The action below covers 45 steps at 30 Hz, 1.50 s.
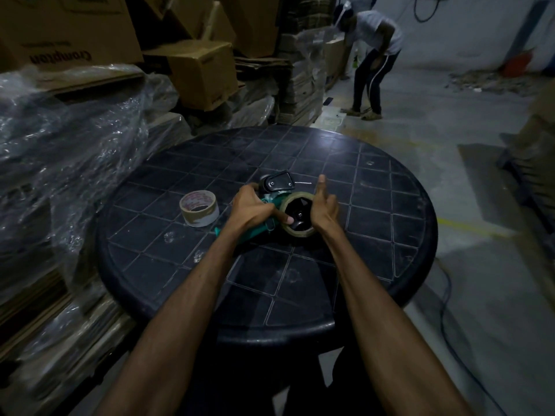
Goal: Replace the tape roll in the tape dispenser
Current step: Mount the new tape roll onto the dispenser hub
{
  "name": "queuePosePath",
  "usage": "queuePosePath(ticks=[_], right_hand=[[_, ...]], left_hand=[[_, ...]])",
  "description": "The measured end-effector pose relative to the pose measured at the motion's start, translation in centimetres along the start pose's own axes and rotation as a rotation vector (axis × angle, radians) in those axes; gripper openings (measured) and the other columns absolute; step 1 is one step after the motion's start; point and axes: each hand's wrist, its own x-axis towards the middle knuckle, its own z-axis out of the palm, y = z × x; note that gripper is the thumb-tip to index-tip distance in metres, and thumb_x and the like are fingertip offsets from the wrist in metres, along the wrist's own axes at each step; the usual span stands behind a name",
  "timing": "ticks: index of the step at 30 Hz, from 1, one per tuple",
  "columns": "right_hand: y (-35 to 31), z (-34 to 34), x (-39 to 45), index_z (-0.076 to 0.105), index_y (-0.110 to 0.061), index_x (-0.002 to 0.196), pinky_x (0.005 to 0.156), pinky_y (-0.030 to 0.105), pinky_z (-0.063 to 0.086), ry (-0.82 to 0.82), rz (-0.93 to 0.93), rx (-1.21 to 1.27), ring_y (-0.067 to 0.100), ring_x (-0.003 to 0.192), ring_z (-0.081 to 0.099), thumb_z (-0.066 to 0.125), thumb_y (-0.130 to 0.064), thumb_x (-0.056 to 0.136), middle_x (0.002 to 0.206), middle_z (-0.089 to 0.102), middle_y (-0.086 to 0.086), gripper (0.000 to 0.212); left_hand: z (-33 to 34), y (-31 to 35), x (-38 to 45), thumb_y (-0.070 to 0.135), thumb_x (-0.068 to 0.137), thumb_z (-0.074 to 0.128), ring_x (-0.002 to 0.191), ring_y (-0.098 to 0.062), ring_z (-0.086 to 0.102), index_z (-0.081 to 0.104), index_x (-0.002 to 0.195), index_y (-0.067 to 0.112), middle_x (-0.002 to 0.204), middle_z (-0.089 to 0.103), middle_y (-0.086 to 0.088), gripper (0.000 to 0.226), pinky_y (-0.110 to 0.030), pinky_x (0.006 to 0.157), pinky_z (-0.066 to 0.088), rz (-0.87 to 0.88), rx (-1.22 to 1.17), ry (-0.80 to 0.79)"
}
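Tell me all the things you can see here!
Table: one, black and round, in the middle.
Tape dispenser: one, green and black, lying on the table.
Tape roll on dispenser: one, brownish, thin, around the black wheel.
Spare tape roll: one, tan with a white core, on the table left of the dispenser.
Cardboard boxes: many, brown, stacked behind.
Plastic wrap: clear, over the stacks at left.
Other person: one, bending over, far right.
Left hand: one, gripping the dispenser.
Right hand: one, fingers spread, against the roll's right edge.
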Motion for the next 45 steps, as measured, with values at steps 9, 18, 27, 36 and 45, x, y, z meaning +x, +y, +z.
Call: queuePosePath(ticks=[9,18,27,36,45], right_hand=[[-0.3,-0.1,-0.6,0.062,-0.007,0.075,0.051,0.029,0.031,0.072,-0.013,0.007,0.020,0.054,0.051,0.022,-0.074,0.100,0.061,0.056,0.010,0.082],[-0.6,-0.3,-0.9,0.054,-0.017,0.067,0.052,0.030,0.034,0.060,0.004,0.049,0.014,0.056,0.049,0.023,-0.074,0.100,0.063,0.054,0.004,0.073],[-0.9,-1.4,-1.5,0.078,-0.015,0.108,0.107,0.049,0.051,-0.390,0.061,0.202,0.026,0.105,0.073,0.030,-0.109,0.057,0.111,0.078,0.012,0.117],[1.6,-3.0,-1.9,0.074,0.000,0.115,0.093,0.038,0.054,-0.570,-0.226,0.325,0.022,0.099,0.073,0.075,-0.040,0.089,0.114,0.076,0.022,0.048],[0.8,-2.1,-2.2,0.080,-0.006,0.102,0.097,0.051,0.058,-0.473,-0.155,0.367,0.035,0.100,0.076,0.067,-0.067,0.079,0.100,0.081,0.014,0.067]], left_hand=[[0.0,0.2,0.1,0.025,0.027,0.104,0.094,-0.013,0.061,0.058,0.136,0.012,0.092,0.057,0.018,0.119,-0.018,0.062,0.046,0.034,0.042,-0.006],[-0.4,-0.1,0.1,0.036,0.021,0.102,0.089,0.000,0.067,0.063,0.100,0.031,0.099,0.071,0.017,0.089,-0.018,0.063,0.054,0.016,0.009,-0.039],[-1.3,-0.7,0.2,0.040,0.021,0.104,0.111,-0.019,0.068,0.054,0.128,0.026,0.125,0.068,0.005,0.120,-0.042,0.093,0.062,0.051,0.012,-0.070],[-2.0,-1.1,0.3,0.036,0.022,0.108,0.108,-0.019,0.076,0.056,0.129,0.028,0.120,0.076,0.004,0.119,-0.050,0.092,0.063,0.077,-0.005,-0.256],[-1.5,-1.6,0.8,0.038,0.008,0.105,0.109,-0.017,0.074,0.057,0.126,0.032,0.119,0.076,0.009,0.128,-0.045,0.090,0.064,0.093,0.016,-0.224]])
